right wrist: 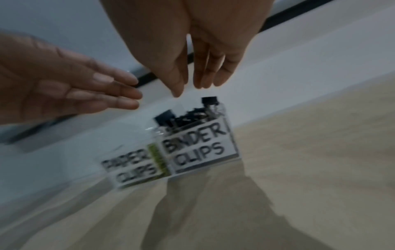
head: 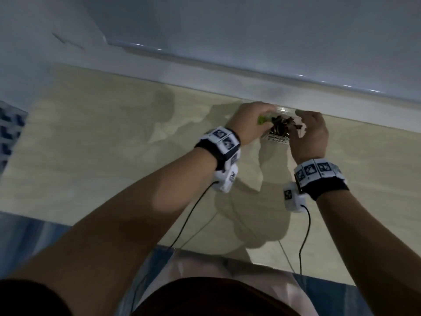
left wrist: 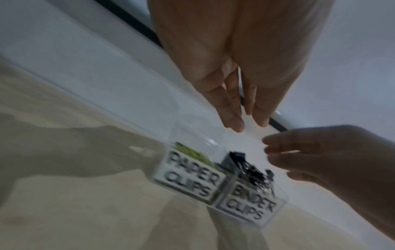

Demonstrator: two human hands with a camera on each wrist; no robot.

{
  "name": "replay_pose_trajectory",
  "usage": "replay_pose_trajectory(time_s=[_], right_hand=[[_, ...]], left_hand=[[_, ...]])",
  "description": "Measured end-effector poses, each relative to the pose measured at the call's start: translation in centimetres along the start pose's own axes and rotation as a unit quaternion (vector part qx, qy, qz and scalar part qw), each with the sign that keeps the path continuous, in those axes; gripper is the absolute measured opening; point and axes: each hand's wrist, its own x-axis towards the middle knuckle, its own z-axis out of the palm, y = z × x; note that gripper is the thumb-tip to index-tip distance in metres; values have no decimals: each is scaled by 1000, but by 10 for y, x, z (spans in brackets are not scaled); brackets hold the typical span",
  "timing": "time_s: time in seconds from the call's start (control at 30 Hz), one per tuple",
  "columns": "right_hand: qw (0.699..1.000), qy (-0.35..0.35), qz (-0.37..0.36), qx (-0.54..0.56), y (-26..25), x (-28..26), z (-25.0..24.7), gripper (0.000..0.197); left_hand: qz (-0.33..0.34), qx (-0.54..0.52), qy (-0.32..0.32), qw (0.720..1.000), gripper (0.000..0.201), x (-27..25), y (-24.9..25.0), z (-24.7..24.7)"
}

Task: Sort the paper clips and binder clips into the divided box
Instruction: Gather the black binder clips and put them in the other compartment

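Both hands over the clear divided box (left wrist: 215, 182) at the desk's (head: 114, 156) far edge, by the white wall.

Wrist views: left hand (left wrist: 235, 67) and right hand (right wrist: 203, 42) empty, fingers straight, slightly apart; labels read; green paper clips (left wrist: 192, 154) left compartment, black binder clips (right wrist: 192, 111) right. Head view: hands hide most of the box; blurred.

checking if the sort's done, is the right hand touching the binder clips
Apart. The right wrist view shows the right hand with straight fingers above the binder clips, pale background visible between fingertips and the topmost clip.
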Motion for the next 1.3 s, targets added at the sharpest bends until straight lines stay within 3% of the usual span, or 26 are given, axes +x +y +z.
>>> replay_pose_trajectory(time_s=[0.07, 0.13, 0.23, 0.3, 0.4, 0.47, 0.53, 0.6, 0.77, 0.93, 1.03, 1.13, 1.3], right_hand=[[998, -10, -53, 27, -25, -27, 3, 26], [988, -109, -93, 64, -54, -65, 16, 23], [928, -293, -218, 79, -93, -120, 43, 24], [881, -360, -302, 47, -113, -146, 59, 24], [859, -416, -298, -9, -137, -163, 76, 30], [860, -434, -265, -49, -145, -167, 84, 36], [868, -425, -251, -63, -150, -171, 91, 36], [884, -394, -243, -58, -151, -174, 96, 30], [897, -372, -226, -70, -143, -176, 100, 10], [906, -376, -181, -75, -137, -173, 89, 24], [911, -395, -113, -47, -130, -167, 71, 25], [945, -323, -40, 23, -108, -153, 49, 14], [991, -111, 38, 65, -61, -80, 3, 14]], left_hand=[[39, 11, 22, 999, 29, -29, -23, -31], [38, 61, -4, 997, 24, -66, -57, -61], [-23, 165, -146, 975, 34, -125, -107, -86], [-23, 230, -221, 947, 46, -154, -125, -87], [-37, 313, -269, 910, 54, -174, -132, -82], [-33, 337, -258, 905, 46, -180, -129, -81], [7, 320, -206, 925, 34, -187, -128, -79], [23, 299, -168, 939, 35, -195, -133, -76], [-81, 268, -124, 952, 20, -207, -136, -73], [-99, 283, -101, 949, 19, -205, -132, -63], [-122, 271, -95, 950, 17, -200, -127, -59], [-168, 249, -84, 950, 10, -197, -125, -57], [-187, 177, -64, 964, 23, -186, -120, -55]])
